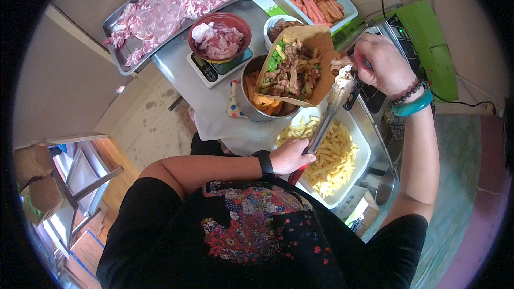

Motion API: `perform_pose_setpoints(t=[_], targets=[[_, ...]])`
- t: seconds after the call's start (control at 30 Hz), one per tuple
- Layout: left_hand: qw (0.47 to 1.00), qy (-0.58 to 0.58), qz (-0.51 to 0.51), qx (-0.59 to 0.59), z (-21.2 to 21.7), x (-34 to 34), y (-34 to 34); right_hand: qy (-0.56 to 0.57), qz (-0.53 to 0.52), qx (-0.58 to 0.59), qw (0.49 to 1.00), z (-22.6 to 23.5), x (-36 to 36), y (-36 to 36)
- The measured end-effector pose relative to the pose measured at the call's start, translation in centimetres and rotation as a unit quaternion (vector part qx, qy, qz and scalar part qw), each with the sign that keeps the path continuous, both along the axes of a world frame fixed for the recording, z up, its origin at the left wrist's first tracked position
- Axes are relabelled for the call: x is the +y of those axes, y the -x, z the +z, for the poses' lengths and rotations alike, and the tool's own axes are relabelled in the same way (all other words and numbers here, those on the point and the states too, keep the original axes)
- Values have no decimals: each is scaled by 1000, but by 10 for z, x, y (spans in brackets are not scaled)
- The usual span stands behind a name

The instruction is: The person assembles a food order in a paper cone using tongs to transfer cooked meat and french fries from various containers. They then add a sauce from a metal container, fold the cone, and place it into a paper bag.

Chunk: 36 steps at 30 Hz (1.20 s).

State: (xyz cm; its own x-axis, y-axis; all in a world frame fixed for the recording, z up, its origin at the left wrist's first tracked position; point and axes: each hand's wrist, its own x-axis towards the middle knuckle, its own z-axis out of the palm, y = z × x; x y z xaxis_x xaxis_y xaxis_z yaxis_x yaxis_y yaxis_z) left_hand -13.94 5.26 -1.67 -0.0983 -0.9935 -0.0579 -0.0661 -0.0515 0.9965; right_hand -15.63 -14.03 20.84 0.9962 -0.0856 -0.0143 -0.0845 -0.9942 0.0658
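My left hand (pixel 290 156) is closed round the handle of a pair of metal tongs (pixel 325 121), which point up and away to the right. Beside the tong tips, my right hand (pixel 383 64) has its fingers curled and pinched at a brown piece of meat (pixel 339 63). Just left of it, a brown paper food box (pixel 323 86) leans tilted over a metal pot (pixel 254 106). Fries, meat strips and green lettuce (pixel 275 58) fill the box. Orange strips (pixel 264 103) show in the pot. Under the tongs sits a white tray (pixel 365 156) of pale fries (pixel 337 166).
A red bowl of raw meat (pixel 225 43) stands on a scale (pixel 206 73). Behind lies a metal tray (pixel 115 53) of raw meat slices. A white tub (pixel 349 8) holds sausages, and a white bowl (pixel 270 24) holds brown food. Black cooking equipment (pixel 399 37) is at right.
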Motion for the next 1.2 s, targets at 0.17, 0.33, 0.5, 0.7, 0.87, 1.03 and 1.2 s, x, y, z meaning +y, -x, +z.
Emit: perform_pose_setpoints(t=[0.17,0.33,0.5,0.7,0.87,1.03,1.2], targets=[[1000,-5,2,8,2,0,-2,-103,-36,-43,993,1,-14,7],[1000,-11,9,23,3,1,-5,-222,-155,-86,959,9,-15,16],[999,-26,2,38,6,1,-7,-251,-190,-129,940,2,-7,27],[1000,-12,-1,25,5,1,-5,-144,-130,-82,978,6,14,11],[1000,-21,-3,7,7,2,-5,-67,-69,-67,993,7,17,7],[1000,-7,0,3,9,2,-5,-12,-42,-48,998,6,17,5],[1000,-7,6,5,6,3,-3,20,-30,-1,999,13,24,-4]])
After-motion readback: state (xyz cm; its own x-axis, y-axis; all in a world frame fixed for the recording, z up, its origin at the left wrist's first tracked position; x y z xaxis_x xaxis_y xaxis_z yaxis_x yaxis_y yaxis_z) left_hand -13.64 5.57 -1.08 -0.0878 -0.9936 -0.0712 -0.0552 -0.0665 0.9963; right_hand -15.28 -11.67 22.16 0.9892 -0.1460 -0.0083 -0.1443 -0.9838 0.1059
